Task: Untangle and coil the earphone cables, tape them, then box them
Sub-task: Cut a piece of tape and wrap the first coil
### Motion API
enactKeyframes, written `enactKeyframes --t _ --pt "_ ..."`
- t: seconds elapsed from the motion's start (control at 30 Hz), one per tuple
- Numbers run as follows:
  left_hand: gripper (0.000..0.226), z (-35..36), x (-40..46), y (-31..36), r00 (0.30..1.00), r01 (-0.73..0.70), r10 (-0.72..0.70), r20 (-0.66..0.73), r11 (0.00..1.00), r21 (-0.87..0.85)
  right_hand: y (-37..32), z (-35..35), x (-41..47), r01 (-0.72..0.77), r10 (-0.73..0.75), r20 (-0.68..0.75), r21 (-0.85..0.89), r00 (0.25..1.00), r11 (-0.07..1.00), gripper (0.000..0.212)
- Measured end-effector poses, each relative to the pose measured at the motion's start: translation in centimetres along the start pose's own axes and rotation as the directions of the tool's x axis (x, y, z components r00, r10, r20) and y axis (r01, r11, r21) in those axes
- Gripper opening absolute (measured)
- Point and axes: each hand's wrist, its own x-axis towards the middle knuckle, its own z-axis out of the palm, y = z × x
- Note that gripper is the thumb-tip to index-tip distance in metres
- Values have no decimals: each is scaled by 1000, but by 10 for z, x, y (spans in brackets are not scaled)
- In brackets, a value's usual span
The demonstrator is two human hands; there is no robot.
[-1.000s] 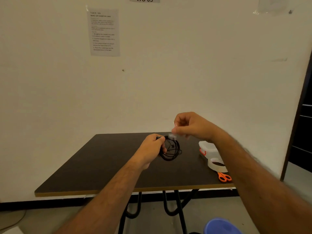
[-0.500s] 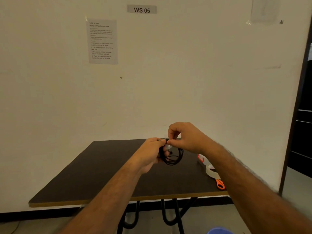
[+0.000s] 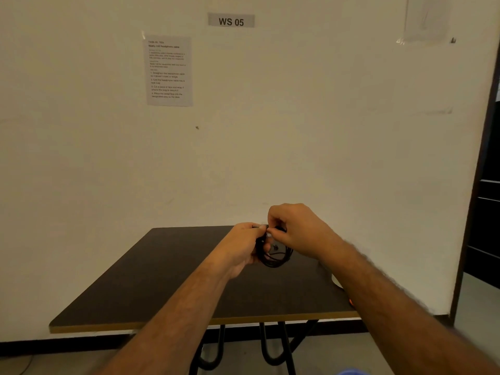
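A coiled black earphone cable [image 3: 276, 257] hangs in the air above the dark table [image 3: 162, 280]. My left hand [image 3: 243, 246] grips the coil's left side. At the coil's top, my right hand [image 3: 295, 230] pinches with thumb and forefinger, pressing a small clear piece of tape [image 3: 269, 234] against the loop. Both hands touch each other at the top of the coil. My right forearm hides most of the tape roll [image 3: 336, 281] and the orange scissors [image 3: 351, 301] at the table's right edge. The box is out of sight behind that arm.
The table stands against a white wall with an instruction sheet [image 3: 168, 71] and a "WS 05" label [image 3: 231, 20]. A dark doorway [image 3: 487, 185] is on the right. A blue object [image 3: 351, 372] shows at the bottom edge, below the table.
My right hand came down from above the coil with the tape and now pinches it onto the coil's top. The view tilted up, and my right arm now covers the box and tape roll.
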Motion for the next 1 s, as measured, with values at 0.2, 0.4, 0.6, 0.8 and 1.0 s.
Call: enactKeyframes --t 0.2,0.4,0.6,0.8,1.0 --pt "24 0 4 -5 995 -28 31 -95 999 32 0 3 -2 -90 93 -13 145 996 985 8" --pt "22 -1 7 -9 990 -31 35 -136 999 27 3 9 -6 -143 155 -20 290 988 946 11" --pt "28 -8 8 -13 995 -44 44 -94 999 9 3 12 -7 -180 203 -30 354 979 918 15" --pt "18 -14 7 -13 999 -42 42 19 999 -22 6 12 -6 -206 233 -18 404 972 891 15" --pt "8 -12 4 -15 992 -125 126 0 982 142 8 14 -6 -225 247 1 418 969 880 15"
